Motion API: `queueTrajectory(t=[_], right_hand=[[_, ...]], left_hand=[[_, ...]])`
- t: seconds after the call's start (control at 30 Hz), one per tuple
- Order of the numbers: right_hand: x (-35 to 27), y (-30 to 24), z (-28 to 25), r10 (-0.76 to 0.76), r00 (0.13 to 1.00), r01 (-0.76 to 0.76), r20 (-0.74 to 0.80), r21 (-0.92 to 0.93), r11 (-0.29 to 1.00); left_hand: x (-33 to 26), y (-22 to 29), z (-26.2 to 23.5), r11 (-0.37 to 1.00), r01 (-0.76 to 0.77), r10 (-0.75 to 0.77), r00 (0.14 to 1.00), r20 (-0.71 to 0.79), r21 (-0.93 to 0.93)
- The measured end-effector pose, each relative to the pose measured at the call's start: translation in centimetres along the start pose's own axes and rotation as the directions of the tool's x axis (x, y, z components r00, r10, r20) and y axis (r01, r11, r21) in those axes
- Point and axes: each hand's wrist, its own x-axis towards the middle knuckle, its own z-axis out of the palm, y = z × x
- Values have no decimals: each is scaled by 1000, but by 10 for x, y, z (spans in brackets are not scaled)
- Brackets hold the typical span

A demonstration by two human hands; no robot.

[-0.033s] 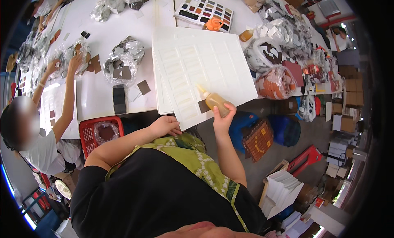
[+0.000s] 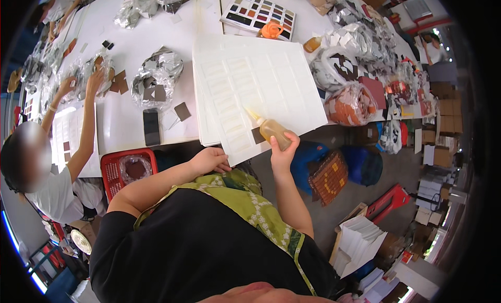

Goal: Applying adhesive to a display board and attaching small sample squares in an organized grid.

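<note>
My right hand [image 2: 283,150] is wrapped round a squeeze glue bottle [image 2: 274,134] filled with amber liquid. The bottle leans to the upper left, its pale yellow nozzle [image 2: 254,114] over a white sheet [image 2: 282,78] marked with rows of box outlines. Glossy, glue-like streaks show in the left columns of boxes. One dark brown swatch [image 2: 258,135] lies on the sheet, partly behind the bottle. At the sheet's near corner my left hand [image 2: 211,161] is closed, thumb and fingers at the edge. More white sheets [image 2: 204,115] lie underneath.
Left of the sheets lie a black phone [image 2: 151,127], a loose brown swatch [image 2: 182,111] and a plastic bag of swatches [image 2: 156,76]. A colour sample board [image 2: 258,15] lies beyond. Bagged swatches crowd the right. A co-worker's hand [image 2: 95,79] reaches into bags at left, near a red basket [image 2: 109,172].
The glue bottle's nozzle has shifted slightly to the upper left over the sheet, with my right hand still round it. My left hand stays in place.
</note>
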Motion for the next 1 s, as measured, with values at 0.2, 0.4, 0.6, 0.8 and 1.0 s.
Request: queueTrajectory(t=[0.2, 0.4, 0.6, 0.8, 1.0], right_hand=[[-9, 4, -23, 171, 982, -147, -86, 233, 961], [-20, -2, -22, -31, 998, 29, 56, 50, 998], [-22, 7, -42, 81, 993, -73, -84, 91, 993], [-28, 3, -43, -21, 997, 19, 75, 33, 999], [-20, 31, -95, 480, 856, -385, -193, 382, 840]], left_hand=[[1, -3, -1, 999, 33, -33, 999, -22, 9], [-2, -2, 1, 1000, 11, -11, 999, -39, -11], [-4, 3, 7, 1000, 15, -15, 998, -57, 7], [-7, 7, 11, 999, 24, -22, 995, -97, 25], [-23, 13, 8, 996, -83, 78, 983, -167, -23]])
